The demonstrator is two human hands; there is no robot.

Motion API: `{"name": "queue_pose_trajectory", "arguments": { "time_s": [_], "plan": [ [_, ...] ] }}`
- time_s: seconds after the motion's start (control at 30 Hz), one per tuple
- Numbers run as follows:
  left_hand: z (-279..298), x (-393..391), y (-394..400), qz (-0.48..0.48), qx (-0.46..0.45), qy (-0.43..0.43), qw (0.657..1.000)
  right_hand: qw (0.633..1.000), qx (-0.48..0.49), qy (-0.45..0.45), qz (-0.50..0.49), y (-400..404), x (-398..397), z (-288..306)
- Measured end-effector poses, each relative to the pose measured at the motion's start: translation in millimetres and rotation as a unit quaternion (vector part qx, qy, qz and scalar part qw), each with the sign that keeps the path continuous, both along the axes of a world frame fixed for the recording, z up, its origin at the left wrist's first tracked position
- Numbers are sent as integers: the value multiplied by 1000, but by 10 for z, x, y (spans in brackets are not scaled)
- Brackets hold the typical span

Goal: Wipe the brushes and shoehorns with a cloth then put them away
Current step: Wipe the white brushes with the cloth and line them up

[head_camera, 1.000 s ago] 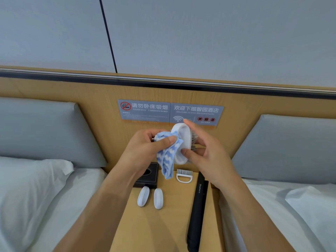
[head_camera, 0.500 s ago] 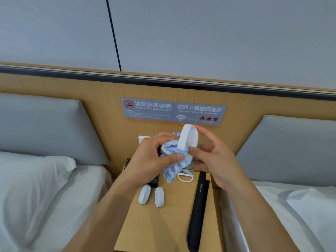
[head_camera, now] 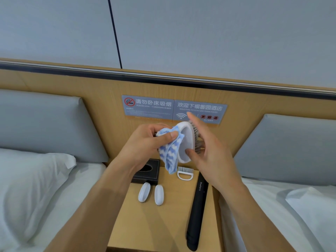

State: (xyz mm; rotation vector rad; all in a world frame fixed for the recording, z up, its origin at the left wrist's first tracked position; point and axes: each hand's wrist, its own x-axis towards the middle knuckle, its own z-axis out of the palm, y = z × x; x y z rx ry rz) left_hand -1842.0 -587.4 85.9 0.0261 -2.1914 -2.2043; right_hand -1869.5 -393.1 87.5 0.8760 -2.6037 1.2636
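Nearest, two bare forearms reached forward over a wooden nightstand (head_camera: 169, 224) between two beds. On it lay a long black shoehorn (head_camera: 197, 213) along the right side, two small white oval brushes (head_camera: 151, 194) side by side, a small white brush with a loop handle (head_camera: 185, 174), and a black tissue box (head_camera: 148, 172) at the back left. Above these, the left hand (head_camera: 147, 144) pinched a blue-and-white cloth (head_camera: 171, 151) between thumb and curled fingers, pressing it to a white oval brush (head_camera: 187, 140). The right hand (head_camera: 209, 148) gripped that brush on edge, thumb beneath, index finger raised. Behind stood a wooden headboard (head_camera: 91, 88) bearing grey signs (head_camera: 174, 110).
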Motion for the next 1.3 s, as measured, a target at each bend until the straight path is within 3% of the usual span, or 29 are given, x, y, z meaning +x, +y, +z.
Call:
{"name": "queue_pose_trajectory", "arguments": {
  "time_s": [0.23,0.4,0.57,0.77,0.93,1.1,1.3],
  "plan": [
    [49,-67,39,36,9,-119,992,991,103,54,-60,-10,1,-61],
    [44,-123,53,48,23,-166,985,991,102,64,-65,-24,1,-124],
    [-44,-70,50,33,22,-117,992,993,90,14,-77,-15,-60,-149],
    [-141,28,70,12,-30,-25,999,988,-41,-144,-41,14,-123,-246],
    [-239,72,134,21,-92,99,991,933,-190,-304,13,40,-179,-340],
    [-346,87,81,-13,-136,118,984,871,-257,-419,9,74,-257,-387],
    [-521,70,68,-17,-274,174,946,837,-252,-485,-25,71,-331,-499]
  ]
}}
